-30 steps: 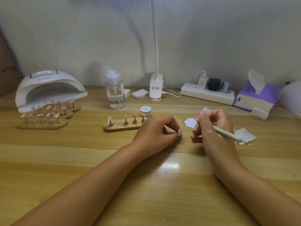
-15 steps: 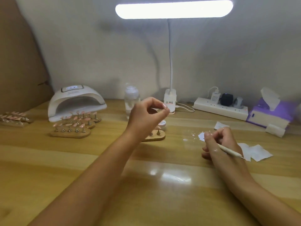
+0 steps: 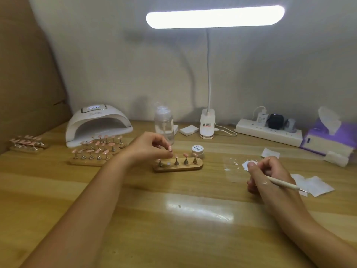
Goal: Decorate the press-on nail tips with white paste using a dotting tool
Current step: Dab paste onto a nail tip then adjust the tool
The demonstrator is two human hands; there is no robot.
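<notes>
On the wooden table (image 3: 135,238), seen from the head camera, the nearest wooden stand (image 3: 178,167) lies with its long axis running left to right, and the left hand (image 3: 148,148) hangs directly over its left half. That hand's fingers are curled, with thumb and fingertips (image 3: 170,151) pinched together just above a bare spot between the first and second pegs. Whether anything is held in the pinch is too small to tell. This stand carries four metal pegs, and pink nail tips (image 3: 185,155) show on the three to the right; the first peg's top is hidden by the hand. A single jar of white paste (image 3: 197,151) sits just behind the stand's right end. The right hand (image 3: 269,176) rests well apart to the right, its fingers wrapped around the one dotting tool (image 3: 283,184). The tool's long axis slants from the fist toward the lower right, away from the stand, so the left hand is much the nearer of the two. A clear sheet (image 3: 233,171) with white flecks lies between the stand and the right hand. By my judgement, the next move turns on that bare spot beneath the pinch. Three more loaded stands (image 3: 90,161) sit before the one nail lamp (image 3: 96,120), and at least two more (image 3: 27,146) lie at the far left.
</notes>
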